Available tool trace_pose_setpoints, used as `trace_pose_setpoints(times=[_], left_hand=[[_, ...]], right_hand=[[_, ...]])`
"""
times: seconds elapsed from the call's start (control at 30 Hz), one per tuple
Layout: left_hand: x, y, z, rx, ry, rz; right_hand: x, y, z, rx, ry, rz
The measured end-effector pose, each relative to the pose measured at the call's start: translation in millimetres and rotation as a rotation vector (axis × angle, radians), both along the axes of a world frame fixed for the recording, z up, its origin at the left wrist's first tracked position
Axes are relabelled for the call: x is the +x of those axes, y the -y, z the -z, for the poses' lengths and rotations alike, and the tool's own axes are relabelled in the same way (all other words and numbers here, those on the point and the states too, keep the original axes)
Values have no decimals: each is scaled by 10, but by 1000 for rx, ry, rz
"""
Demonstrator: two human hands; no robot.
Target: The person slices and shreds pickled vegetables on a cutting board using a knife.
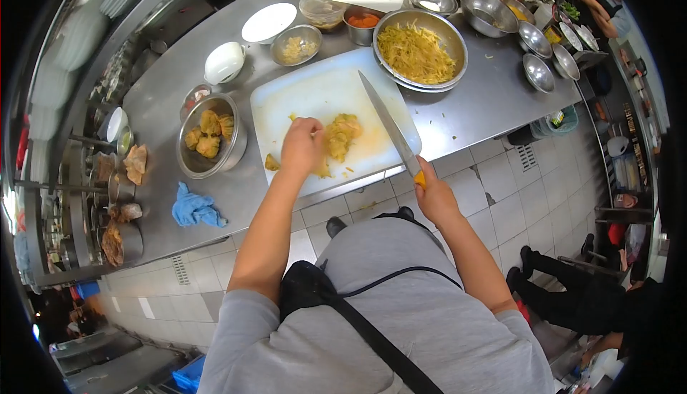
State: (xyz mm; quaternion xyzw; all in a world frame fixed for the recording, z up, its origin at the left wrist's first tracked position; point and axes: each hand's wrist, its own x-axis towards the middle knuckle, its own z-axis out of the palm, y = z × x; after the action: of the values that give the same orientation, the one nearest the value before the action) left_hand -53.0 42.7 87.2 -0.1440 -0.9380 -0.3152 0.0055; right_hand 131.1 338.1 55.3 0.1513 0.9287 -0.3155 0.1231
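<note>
My right hand (436, 195) grips the yellow handle of a long kitchen knife (387, 118), its blade pointing away over the right side of the white cutting board (275, 104). Above the board's left half is my left hand (303, 143), fingers curled in; whatever they may hold is hidden. Just right of it lies a yellow-green leafy clump (342, 136) that looks like pickled vegetable. Small scraps of the same colour are scattered around it. Left of the board, a deep steel bowl (240, 147) contains several similar clumps.
A steel bowl of yellow-green shreds (418, 50) stands behind the board's right corner. Behind the board are a bowl of minced pale bits (296, 49), an orange-filled pot (361, 25) and white dishes (269, 22). A blue cloth (195, 206) lies at the left. Another person's legs (551, 287) show at right.
</note>
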Motion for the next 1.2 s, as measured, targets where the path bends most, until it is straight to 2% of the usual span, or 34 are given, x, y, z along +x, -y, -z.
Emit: trace_pose_setpoints(times=[0.07,0.13,0.23,0.37,0.43,0.57,0.67,0.73,0.87,0.93,0.97,1.03,1.07,1.13,1.2], left_hand=[[-19,188,12,11,49,-70],[83,346,10,-132,221,-25],[310,371,108,-207,211,-19],[460,316,219,-192,193,-60],[475,357,198,-155,350,-67],[330,713,149,-60,262,-97],[191,742,-157,-61,301,-57],[152,697,-219,-58,421,160],[114,473,-185,-220,359,313],[126,441,-50,-243,-38,226],[121,447,6,-243,-39,234],[122,452,-3,-337,153,166],[111,450,-12,-340,150,169],[102,409,-76,-341,396,224],[140,407,-87,-256,420,224]], right_hand=[[3,18,9,-7,22,11],[3,10,57,11,-14,-7],[1,-5,59,-4,-20,-3],[-28,-2,54,20,-13,-20],[-45,-9,10,16,40,-8],[-32,-2,6,8,42,6],[-30,-12,21,2,31,5],[-37,-20,18,17,12,-12],[-53,-20,-6,21,41,-10],[-33,-36,48,4,15,4],[-20,-39,62,4,16,12],[-17,-26,76,-14,-9,21],[-22,-24,69,-16,-12,26],[-9,-32,52,-8,-3,15],[0,-25,59,-8,-5,25]])
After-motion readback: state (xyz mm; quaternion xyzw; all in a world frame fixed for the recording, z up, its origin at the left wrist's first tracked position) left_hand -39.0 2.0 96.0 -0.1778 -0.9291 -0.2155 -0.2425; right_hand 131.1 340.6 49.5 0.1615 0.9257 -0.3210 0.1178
